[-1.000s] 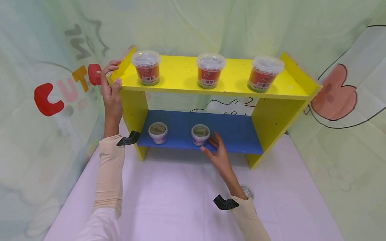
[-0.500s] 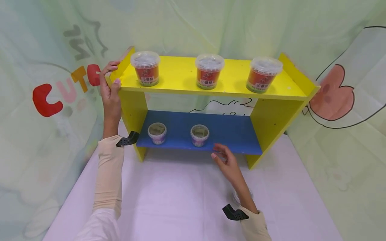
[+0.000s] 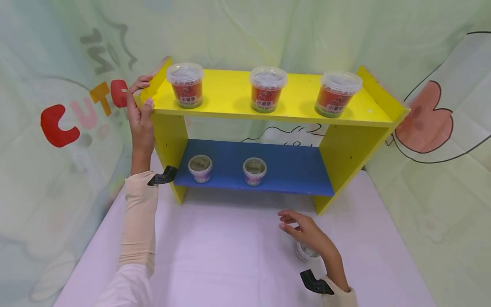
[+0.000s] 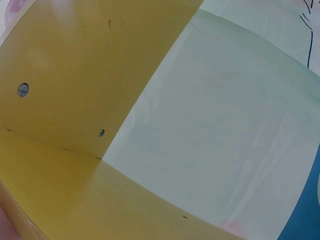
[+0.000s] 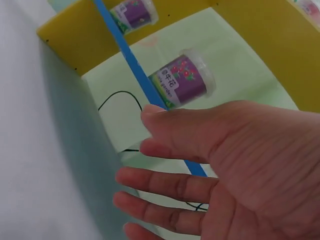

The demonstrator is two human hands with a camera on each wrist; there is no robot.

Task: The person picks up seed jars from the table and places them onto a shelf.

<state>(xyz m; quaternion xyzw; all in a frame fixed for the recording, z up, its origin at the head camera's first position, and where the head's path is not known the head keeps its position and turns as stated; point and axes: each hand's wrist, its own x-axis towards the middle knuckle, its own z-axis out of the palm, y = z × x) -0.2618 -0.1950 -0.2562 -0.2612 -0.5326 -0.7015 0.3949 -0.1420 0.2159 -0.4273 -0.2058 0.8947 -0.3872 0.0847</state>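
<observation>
My left hand [image 3: 142, 121] grips the upper left corner of a yellow and blue shelf unit [image 3: 226, 113], thumb at the front edge and fingers over the side panel. My right hand [image 3: 307, 230] hangs in front of the shelf with fingers loosely bent and nothing held. It partly covers a small clear-lidded cup [image 3: 305, 252] on the white cloth. Two purple-labelled cups stand on the blue board, one at left [image 3: 200, 169] and one near the middle [image 3: 254, 171]. In the right wrist view, the palm [image 5: 260, 165] shows bare below the middle purple cup [image 5: 182, 80].
Three larger red-labelled cups with clear lids stand along the yellow top board: left [image 3: 187, 85], middle [image 3: 267, 89] and right [image 3: 336, 94]. White cloth [image 3: 215, 247] covers the table, and a printed green curtain [image 3: 318, 34] hangs behind and at both sides.
My right hand has left the middle purple cup on the blue board and moved down and to the right, over the cup on the cloth. The left hand keeps its place on the shelf.
</observation>
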